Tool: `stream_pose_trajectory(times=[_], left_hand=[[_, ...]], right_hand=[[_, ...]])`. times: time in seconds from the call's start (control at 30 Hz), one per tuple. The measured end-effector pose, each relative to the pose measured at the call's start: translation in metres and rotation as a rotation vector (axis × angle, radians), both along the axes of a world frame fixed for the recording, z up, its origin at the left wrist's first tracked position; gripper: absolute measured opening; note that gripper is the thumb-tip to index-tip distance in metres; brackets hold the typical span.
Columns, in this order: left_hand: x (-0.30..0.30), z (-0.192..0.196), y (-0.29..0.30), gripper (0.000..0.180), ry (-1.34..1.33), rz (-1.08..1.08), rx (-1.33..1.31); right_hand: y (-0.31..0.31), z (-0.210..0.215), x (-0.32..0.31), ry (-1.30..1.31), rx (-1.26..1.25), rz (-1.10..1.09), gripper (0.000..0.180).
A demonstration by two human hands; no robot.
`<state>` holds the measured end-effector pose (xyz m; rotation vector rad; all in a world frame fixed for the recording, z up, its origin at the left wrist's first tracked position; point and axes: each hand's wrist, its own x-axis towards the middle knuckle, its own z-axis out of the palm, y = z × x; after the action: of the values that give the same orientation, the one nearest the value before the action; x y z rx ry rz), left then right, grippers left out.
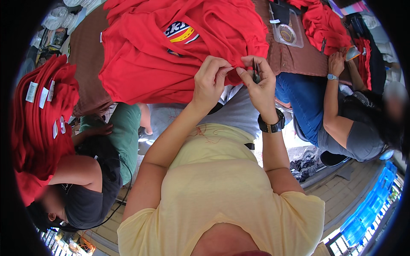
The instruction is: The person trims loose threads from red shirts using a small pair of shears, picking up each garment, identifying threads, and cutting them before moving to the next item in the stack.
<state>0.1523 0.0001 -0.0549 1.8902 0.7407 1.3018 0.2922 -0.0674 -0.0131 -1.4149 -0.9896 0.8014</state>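
We are at the trimming stage, as far as we can judge: our left hand (210, 81) pinches the near edge of the red cotton shirt with a stitched chest patch (171, 47), fingers closed on a fold of the cloth, and our right hand (259, 83) holds a small dark thread snipper (255, 71) upright between thumb and fingers, its tips just beside the same fold. The shirt lies spread on the brown cloth-covered table (87, 55), far from our body, with its hem pulled toward us.

The next move probably calls for keeping the fold taut with the left hand and bringing the snipper's tips exactly to the loose thread without nicking the fabric.

Much is hard to read. We cannot see any thread itself; the fold hides it. The snipper's blades are mostly covered by the right fingers, so whether they stand apart or together we cannot tell. A stack of folded red shirts with white tags (40, 111) sits at the left, bent by the lens. A clear plastic pouch (287, 27) lies far right on the table, its contents unclear. Seated co-workers flank us, partly cut off.
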Motion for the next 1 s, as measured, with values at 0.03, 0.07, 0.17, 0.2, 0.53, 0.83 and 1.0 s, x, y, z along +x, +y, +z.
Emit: stream_pose_trajectory(times=[0.03,0.07,0.17,0.2,0.53,0.83,1.0], left_hand=[[0.0,-0.003,0.0,0.013,-0.024,-0.023,-0.082],[0.0,-0.003,0.001,0.011,-0.047,-0.047,-0.165],[0.0,-0.005,0.005,0.008,-0.059,-0.095,-0.177],[0.0,-0.005,0.005,0.008,-0.077,-0.113,-0.2],[-0.004,-0.008,0.002,0.006,-0.149,-0.157,-0.255],[-0.005,-0.009,0.003,0.005,-0.134,-0.142,-0.214],[-0.004,-0.011,0.002,0.005,-0.163,-0.139,-0.241]], right_hand=[[0.0,-0.001,0.0,-0.002,0.0,0.0,0.026],[0.001,0.002,-0.001,-0.094,-0.003,-0.033,0.023],[-0.001,0.013,-0.008,-0.256,-0.014,-0.098,0.015],[-0.004,0.016,-0.014,-0.234,-0.018,-0.095,0.013],[-0.018,0.005,-0.025,0.213,-0.388,0.098,0.047],[-0.008,0.001,-0.023,0.299,-0.362,0.112,0.04],[-0.009,-0.004,-0.021,0.434,-0.385,0.115,0.037]])
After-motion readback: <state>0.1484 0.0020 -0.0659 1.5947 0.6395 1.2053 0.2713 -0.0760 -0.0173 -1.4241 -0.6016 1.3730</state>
